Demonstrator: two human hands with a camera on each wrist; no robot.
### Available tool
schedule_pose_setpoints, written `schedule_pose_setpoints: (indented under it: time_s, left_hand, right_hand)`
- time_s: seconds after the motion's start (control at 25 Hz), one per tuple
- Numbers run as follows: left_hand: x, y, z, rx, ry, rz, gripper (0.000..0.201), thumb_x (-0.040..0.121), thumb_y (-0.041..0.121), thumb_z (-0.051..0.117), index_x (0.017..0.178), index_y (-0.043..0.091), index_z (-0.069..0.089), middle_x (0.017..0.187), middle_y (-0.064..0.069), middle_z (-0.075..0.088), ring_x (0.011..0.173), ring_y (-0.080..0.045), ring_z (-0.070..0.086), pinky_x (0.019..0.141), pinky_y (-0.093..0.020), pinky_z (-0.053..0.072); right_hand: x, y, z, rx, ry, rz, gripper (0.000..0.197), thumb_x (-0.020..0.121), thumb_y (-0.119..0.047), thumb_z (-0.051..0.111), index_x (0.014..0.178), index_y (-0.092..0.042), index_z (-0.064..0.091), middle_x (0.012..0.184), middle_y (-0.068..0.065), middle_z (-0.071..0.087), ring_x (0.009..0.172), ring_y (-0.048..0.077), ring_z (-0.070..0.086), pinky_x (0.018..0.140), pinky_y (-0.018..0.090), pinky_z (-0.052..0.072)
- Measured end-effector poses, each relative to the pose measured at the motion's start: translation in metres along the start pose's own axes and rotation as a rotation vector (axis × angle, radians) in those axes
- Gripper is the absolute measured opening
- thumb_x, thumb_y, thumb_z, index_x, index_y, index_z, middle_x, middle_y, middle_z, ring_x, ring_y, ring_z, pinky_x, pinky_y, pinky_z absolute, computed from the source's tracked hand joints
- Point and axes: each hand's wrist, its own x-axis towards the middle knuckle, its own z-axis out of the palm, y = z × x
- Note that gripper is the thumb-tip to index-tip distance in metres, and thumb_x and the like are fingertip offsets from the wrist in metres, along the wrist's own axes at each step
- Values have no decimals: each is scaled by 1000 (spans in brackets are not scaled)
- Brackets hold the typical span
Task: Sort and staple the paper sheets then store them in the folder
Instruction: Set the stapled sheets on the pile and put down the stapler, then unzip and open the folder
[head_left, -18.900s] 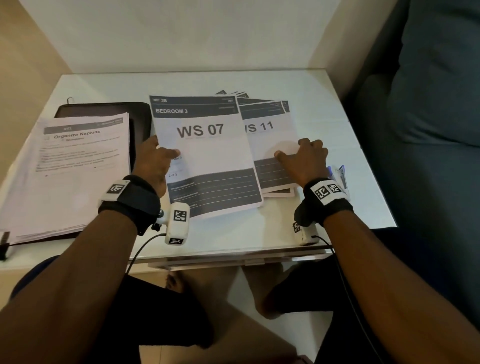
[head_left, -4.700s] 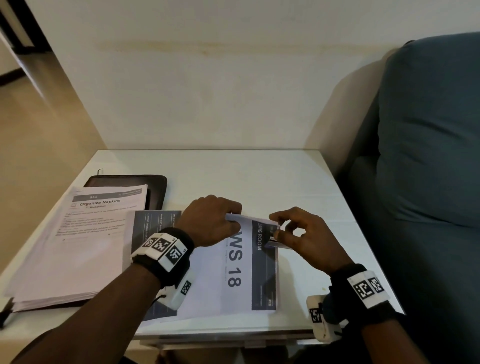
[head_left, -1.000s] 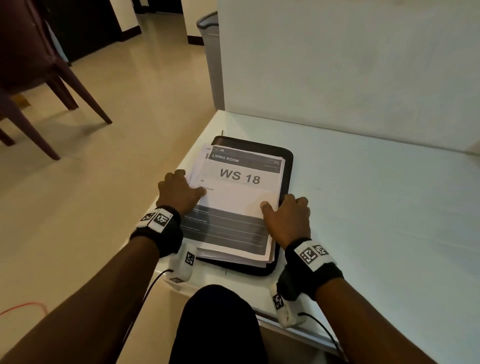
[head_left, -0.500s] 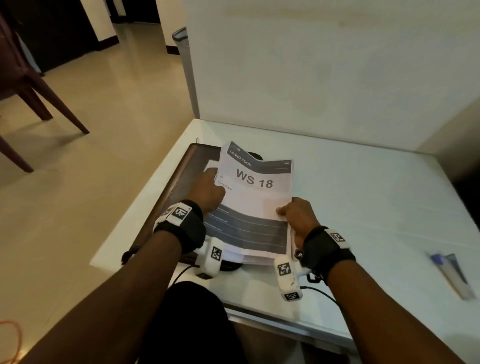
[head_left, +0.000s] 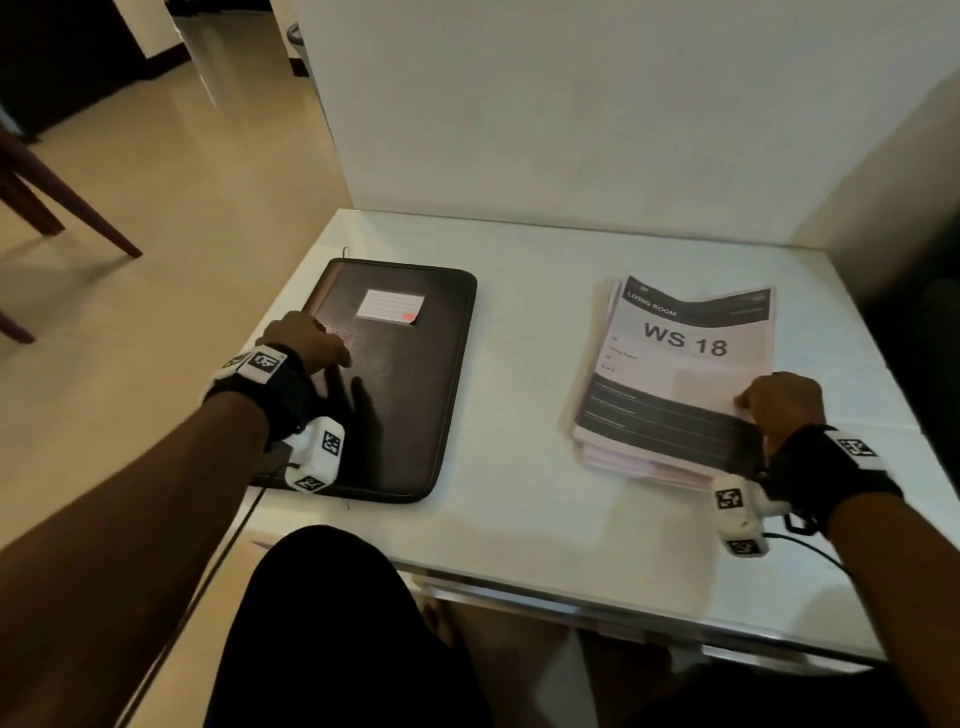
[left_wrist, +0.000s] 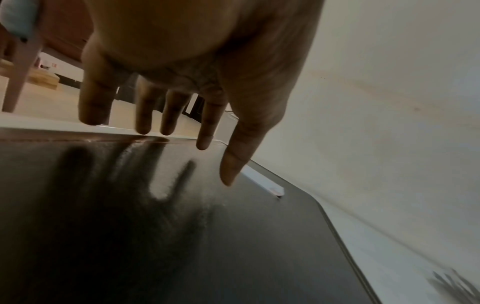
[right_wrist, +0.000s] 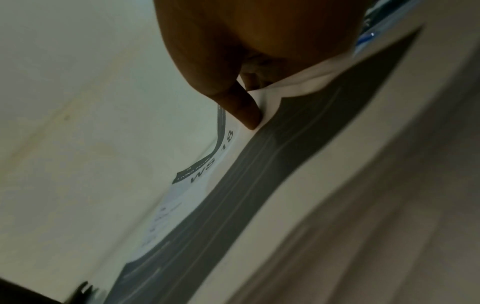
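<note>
**Papers shifted off the folder**

Since half a second earlier, the paper stack had gone from atop the folder to the tabletop at three o'clock of it, well apart. His right hand pinched the stack's near right corner, thumb on top. His left hand hovered over the closed folder's nine o'clock edge, fingers straight and slightly spread, holding nothing.

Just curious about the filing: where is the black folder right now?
In the head view the black folder lies closed on the table's left part, under the left hand.
</note>
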Motion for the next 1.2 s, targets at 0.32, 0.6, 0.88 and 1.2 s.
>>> schedule_pose_setpoints:
  time_s: [0.32,0.6,0.88,1.2]
  left_hand:
    - [8,-15,6,39,-75,29,84,58,56,92,126,21,59,115,-14,67,103,-33,66,94,-44,56]
    - [65,-5,6,272,-103,260,113,71,74,76,161,35,21,169,-11,8,155,-42,6,122,-61,23]
    - [90,-27,7,201,-183,364,109,77,75,70,162,41,9,170,-3,-21,156,-36,-19,125,-63,11]
    - [97,-22,-7,243,-144,422,82,84,64,72,151,28,40,161,-10,32,136,-31,44,99,-38,45]
  right_hand:
    - [-37,-54,27,-364,288,-277,59,82,-19,66,135,-7,44,139,21,38,129,42,38,95,61,43]
    - [-68,-278,191,-390,-415,-1049,31,101,-31,55,122,-15,70,126,8,68,118,27,61,95,28,42]
    - [-65,-410,386,-622,-448,-864,42,91,-45,66,120,-14,63,127,9,68,111,28,66,99,39,53]
    - [-49,-432,427,-1038,-591,-994,94,54,-59,53,140,-21,57,133,11,63,120,37,60,105,50,48]
